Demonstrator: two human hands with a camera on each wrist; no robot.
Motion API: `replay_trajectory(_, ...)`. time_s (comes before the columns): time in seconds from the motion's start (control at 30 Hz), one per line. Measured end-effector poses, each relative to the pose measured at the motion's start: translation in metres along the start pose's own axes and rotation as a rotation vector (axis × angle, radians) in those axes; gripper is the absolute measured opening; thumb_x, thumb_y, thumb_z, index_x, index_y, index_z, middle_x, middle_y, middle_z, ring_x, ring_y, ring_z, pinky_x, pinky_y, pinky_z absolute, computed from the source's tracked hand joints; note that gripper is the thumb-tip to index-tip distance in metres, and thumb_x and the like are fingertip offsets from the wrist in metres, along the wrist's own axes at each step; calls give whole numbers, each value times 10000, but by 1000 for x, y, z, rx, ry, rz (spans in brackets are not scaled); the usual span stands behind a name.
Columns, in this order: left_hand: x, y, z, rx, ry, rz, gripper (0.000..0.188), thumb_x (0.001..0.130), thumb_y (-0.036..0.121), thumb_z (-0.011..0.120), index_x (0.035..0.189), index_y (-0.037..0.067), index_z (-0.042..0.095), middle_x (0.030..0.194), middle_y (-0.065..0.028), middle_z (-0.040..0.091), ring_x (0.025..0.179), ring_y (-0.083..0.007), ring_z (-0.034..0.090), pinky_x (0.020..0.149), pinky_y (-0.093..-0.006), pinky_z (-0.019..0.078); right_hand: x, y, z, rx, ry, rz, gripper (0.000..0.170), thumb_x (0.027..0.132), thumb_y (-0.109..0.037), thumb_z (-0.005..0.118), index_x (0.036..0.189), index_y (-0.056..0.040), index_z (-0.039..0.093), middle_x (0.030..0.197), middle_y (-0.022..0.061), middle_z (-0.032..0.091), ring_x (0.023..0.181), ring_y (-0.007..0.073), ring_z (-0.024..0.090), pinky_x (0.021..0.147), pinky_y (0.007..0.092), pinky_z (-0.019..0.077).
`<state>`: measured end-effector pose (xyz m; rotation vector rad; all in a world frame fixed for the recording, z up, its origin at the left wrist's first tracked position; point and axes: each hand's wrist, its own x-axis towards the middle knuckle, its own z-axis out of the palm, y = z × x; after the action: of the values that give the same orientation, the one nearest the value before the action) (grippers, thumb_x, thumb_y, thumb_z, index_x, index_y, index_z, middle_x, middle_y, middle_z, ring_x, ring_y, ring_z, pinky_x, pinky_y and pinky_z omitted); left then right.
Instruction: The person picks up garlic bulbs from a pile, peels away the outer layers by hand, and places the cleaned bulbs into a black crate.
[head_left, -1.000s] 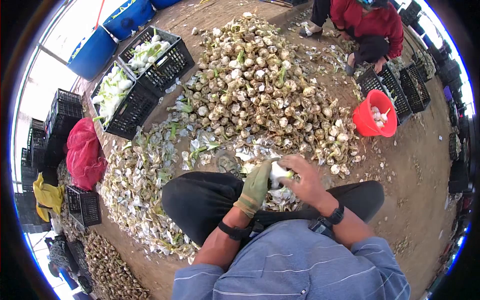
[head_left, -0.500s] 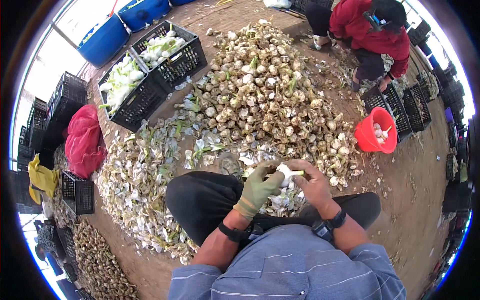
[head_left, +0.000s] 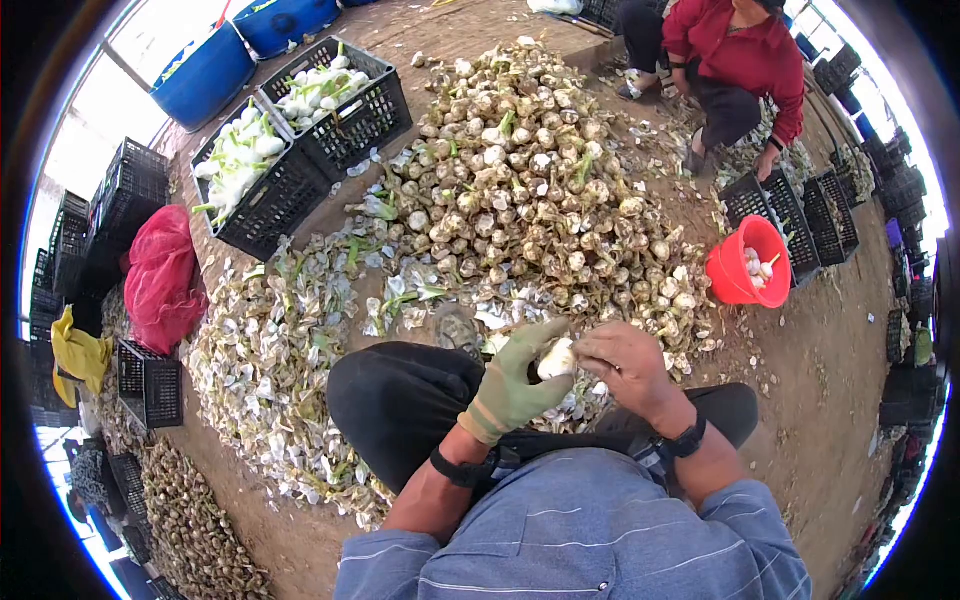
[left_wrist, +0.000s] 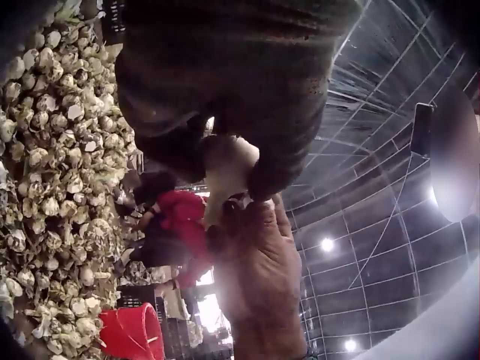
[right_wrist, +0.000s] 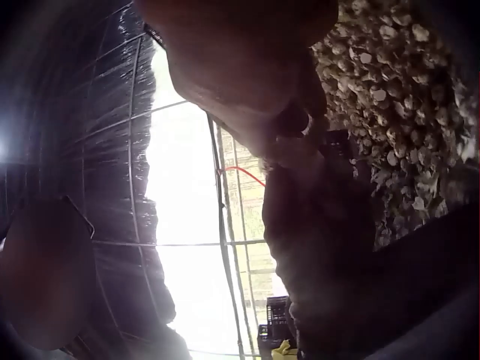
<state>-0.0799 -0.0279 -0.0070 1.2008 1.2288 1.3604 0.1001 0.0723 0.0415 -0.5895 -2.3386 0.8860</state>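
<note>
A white garlic bulb (head_left: 556, 360) is held between thumb and fingers of my gloved left hand (head_left: 516, 388), above my lap. My bare right hand (head_left: 636, 374) has its fingers curled in at the bulb's right side, pinching there. In the left wrist view, the pale bulb (left_wrist: 231, 161) shows below the dark glove, with the right hand's fingertips at its lower end. Both hands are in shadow in the right wrist view, and the bulb is mostly hidden there. In front of the hands lies a large heap of unpeeled garlic (head_left: 530, 190).
Peeled skins (head_left: 270, 400) cover the ground at left. Black crates (head_left: 345, 125) of white garlic stand at the back left, near blue tubs (head_left: 205, 80). A red bucket (head_left: 735, 270) with some bulbs is at right. A person in red (head_left: 735, 60) crouches beyond it.
The bulb has turned in my hands, its green stem end no longer showing to the right. The right hand has shifted its fingers to the bulb's side. The person in red has raised their head.
</note>
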Motion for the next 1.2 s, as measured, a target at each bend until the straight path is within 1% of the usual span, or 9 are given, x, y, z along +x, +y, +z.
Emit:
replay_trajectory(0.3, -4, -5, -10, 116, -160, 10, 537, 765, 105, 670, 1288, 0, 613, 1215, -177, 639, 1134, -289, 621, 986, -366, 484, 5, -5, -10, -220, -374, -121, 104, 851, -131, 672, 941, -80, 680, 884, 104, 683, 779, 299, 674, 677, 393, 548)
replay_trajectory(0.43, -2, 8, -9, -27, -215, -117, 580, 762, 85, 646, 1331, -5, 577, 1241, -155, 635, 1156, -227, 607, 994, -341, 474, 13, 1, -11, -109, -404, -24, 142, 854, -122, 673, 975, -48, 657, 857, 99, 669, 728, 247, 664, 644, 344, 542)
replay_trajectory(0.53, 0, 13, -13, -152, -257, -259, 623, 772, 70, 624, 1384, -10, 530, 1288, -118, 615, 1186, -182, 574, 1026, -323, 442, 11, 14, -14, 135, -126, 449, 131, 880, -115, 651, 963, -15, 640, 820, 95, 654, 717, 175, 653, 625, 308, 522)
replay_trajectory(0.57, 1, 10, -11, -231, -239, -281, 625, 786, 75, 626, 1397, -5, 520, 1300, -109, 607, 1196, -181, 566, 1036, -323, 435, 12, 15, -13, 449, 91, 692, 146, 911, -125, 631, 967, 9, 626, 785, 91, 646, 733, 136, 638, 636, 305, 515)
replay_trajectory(0.67, 0, 2, -9, -240, -94, -275, 607, 848, 94, 649, 1429, 11, 496, 1348, -112, 585, 1256, -199, 534, 1074, -333, 409, -5, 52, -7, 39, -193, 482, 334, 940, -306, 658, 1048, 7, 618, 893, 95, 683, 842, 172, 663, 730, 358, 551)
replay_trajectory(0.83, 2, -21, 5, 291, 108, 5, 629, 772, 166, 732, 1345, -5, 536, 1256, -225, 594, 1164, -379, 565, 1020, -435, 443, -6, 18, 36, 508, -139, 628, 545, 935, -369, 681, 1291, 19, 543, 1173, 133, 648, 1041, 196, 628, 889, 344, 524)
replay_trajectory(0.9, 2, -18, 2, 317, 208, 14, 619, 805, 190, 738, 1352, -9, 526, 1255, -206, 600, 1146, -331, 580, 998, -405, 457, -9, 41, 58, 481, -82, 538, 479, 976, -314, 640, 1303, 22, 540, 1179, 131, 643, 1036, 192, 631, 890, 329, 524)
replay_trajectory(1.03, -2, -13, -13, 24, 462, -218, 551, 871, 207, 725, 1334, -22, 533, 1211, -130, 610, 1031, -197, 604, 897, -314, 497, -11, 90, 89, 910, 197, 981, 406, 999, -297, 608, 1270, 3, 565, 1109, 118, 648, 942, 170, 649, 758, 339, 564)
replay_trajectory(1.2, -4, -31, -26, -257, 589, -275, 456, 927, 194, 671, 1300, -36, 545, 1118, -61, 598, 871, -100, 575, 735, -250, 493, -17, 158, 131, 828, 130, 1374, 316, 1010, -310, 584, 1122, -17, 620, 920, 60, 655, 766, 183, 642, 668, 339, 565)
